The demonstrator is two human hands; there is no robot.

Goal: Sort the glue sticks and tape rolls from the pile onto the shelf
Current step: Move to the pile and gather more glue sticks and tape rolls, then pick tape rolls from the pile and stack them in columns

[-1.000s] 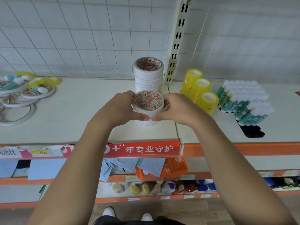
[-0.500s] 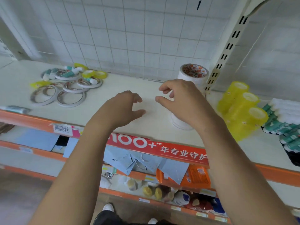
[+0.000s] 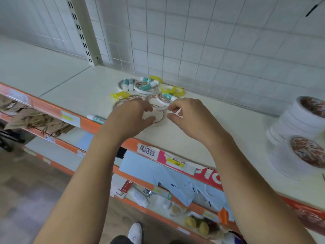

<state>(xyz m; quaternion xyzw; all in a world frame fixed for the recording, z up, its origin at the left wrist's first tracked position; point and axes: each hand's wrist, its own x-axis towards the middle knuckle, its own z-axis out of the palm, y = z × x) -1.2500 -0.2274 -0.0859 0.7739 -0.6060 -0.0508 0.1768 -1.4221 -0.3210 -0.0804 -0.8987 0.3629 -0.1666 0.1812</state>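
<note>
Head view: both hands are now hovering over the pile at the back of the shelf, whereas a second ago they were together seating a white tape roll on the stack at the right. That stack is now sitting at the right edge of the frame, well apart from the hands, so the placement looks finished and a new pick is starting. The left hand is curling, fingers half bent and empty, over a flat tape roll at the near edge of the pile; contact cannot be confirmed. The right hand is also empty, thumb and forefinger apart, just beside the same roll. Glue sticks are lying across the rolls further back; one glue stick is lying alone near the orange shelf lip. Judgement: sorting is partly done, with several rolls and sticks still unsorted.
</note>
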